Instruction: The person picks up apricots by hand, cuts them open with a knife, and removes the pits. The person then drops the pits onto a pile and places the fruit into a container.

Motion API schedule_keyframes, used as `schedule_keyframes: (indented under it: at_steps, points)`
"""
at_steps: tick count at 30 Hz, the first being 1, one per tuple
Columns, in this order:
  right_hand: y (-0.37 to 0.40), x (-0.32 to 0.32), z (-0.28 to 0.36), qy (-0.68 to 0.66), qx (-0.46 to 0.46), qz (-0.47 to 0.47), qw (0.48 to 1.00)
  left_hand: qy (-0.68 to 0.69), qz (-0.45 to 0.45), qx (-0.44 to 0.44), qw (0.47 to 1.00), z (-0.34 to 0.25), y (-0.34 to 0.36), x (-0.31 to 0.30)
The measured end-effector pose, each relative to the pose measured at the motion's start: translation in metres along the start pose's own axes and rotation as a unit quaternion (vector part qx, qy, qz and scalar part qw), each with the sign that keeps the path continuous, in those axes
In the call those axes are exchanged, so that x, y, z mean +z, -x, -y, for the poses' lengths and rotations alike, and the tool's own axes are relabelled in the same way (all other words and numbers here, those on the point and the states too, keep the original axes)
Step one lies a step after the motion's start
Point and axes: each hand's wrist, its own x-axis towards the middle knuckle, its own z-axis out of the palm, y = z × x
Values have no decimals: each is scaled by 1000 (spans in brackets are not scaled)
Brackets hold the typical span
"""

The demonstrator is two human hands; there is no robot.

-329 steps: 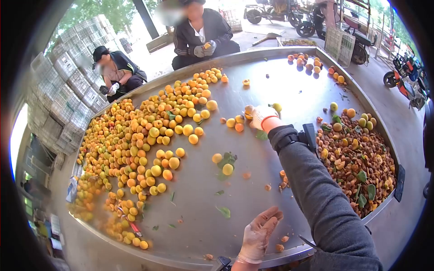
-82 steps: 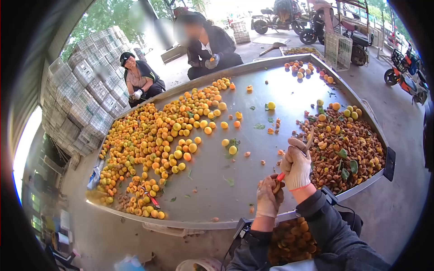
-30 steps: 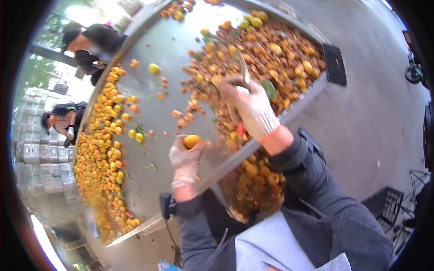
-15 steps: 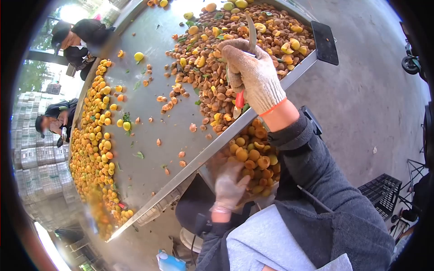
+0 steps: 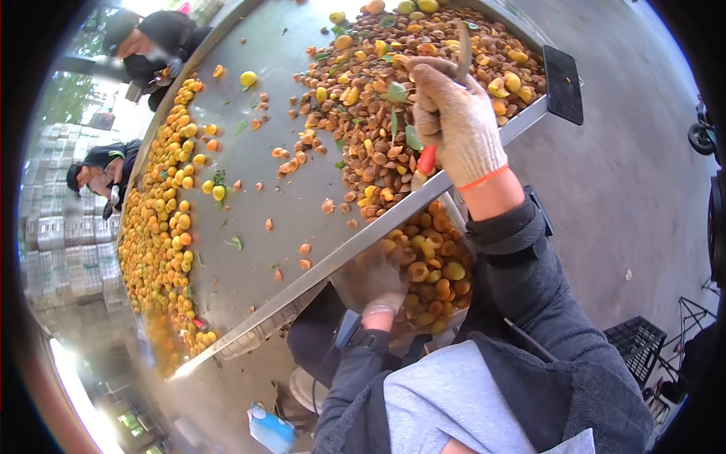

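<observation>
My right hand (image 5: 457,125), in a pale knitted glove, is closed around a knife with a red handle (image 5: 427,160). Its curved blade (image 5: 464,47) points up beyond the fingers, above a pile of pits (image 5: 374,144) on the metal table (image 5: 249,197). Below the table edge, my gloved left hand (image 5: 378,284) is blurred at the left side of a container of halved yellow-orange fruit (image 5: 431,265). Its fingers are smeared, and whether it holds anything cannot be made out.
Whole fruit (image 5: 162,219) lines the table's far left side. A black phone (image 5: 563,85) lies at the right corner. Two people (image 5: 155,49) (image 5: 102,170) are beyond the table. A black crate (image 5: 635,344) and a blue-white package (image 5: 271,429) are on the floor.
The view has shifted, so the table and phone appear farther right. My right hand still grips the knife. A green leaf now shows near it on the pit pile. My left hand remains by the fruit container.
</observation>
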Motion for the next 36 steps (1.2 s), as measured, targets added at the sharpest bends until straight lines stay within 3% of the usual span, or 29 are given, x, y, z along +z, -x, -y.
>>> schedule_keyframes:
  at_steps: [2,4,5,6,7,8,9,13,17,23,29,33,34,35,36]
  points:
    - [0,0,3,5,8,-8,1000,15,37,-49,998,-2,-1,-29]
    - [-1,-1,1,1,9,1,1000,5,112,67,991,-45,24,-91]
    - [-1,0,-2,6,11,-8,1000,48,1,180,983,-60,37,-109]
    - [0,2,-5,12,-6,-5,1000,50,-38,243,968,-80,48,-135]
    - [1,4,-9,16,-20,-2,1000,28,-62,273,960,-104,61,-167]
    - [-2,0,-9,24,-25,16,999,3,-180,365,913,-124,70,-197]
    - [0,2,-24,26,-11,44,999,-21,-212,381,900,-144,89,-225]
    - [4,14,-28,11,19,67,998,19,-213,320,923,-127,102,-207]
    - [-5,5,-34,22,25,60,998,68,-224,307,922,-122,93,-197]
    - [-19,-2,-41,-9,37,123,992,155,-224,266,925,-105,98,-171]
    - [-17,-3,-56,80,26,102,991,202,-251,224,920,-73,117,-161]
    - [2,28,-57,159,16,111,981,200,-311,255,893,-54,114,-188]
    - [7,32,-61,175,54,39,982,203,-317,269,886,-47,110,-193]
    - [-2,12,-63,171,74,156,970,212,-314,295,877,-46,100,-201]
    - [-6,10,-76,197,20,123,972,122,-238,173,948,-12,97,-204]
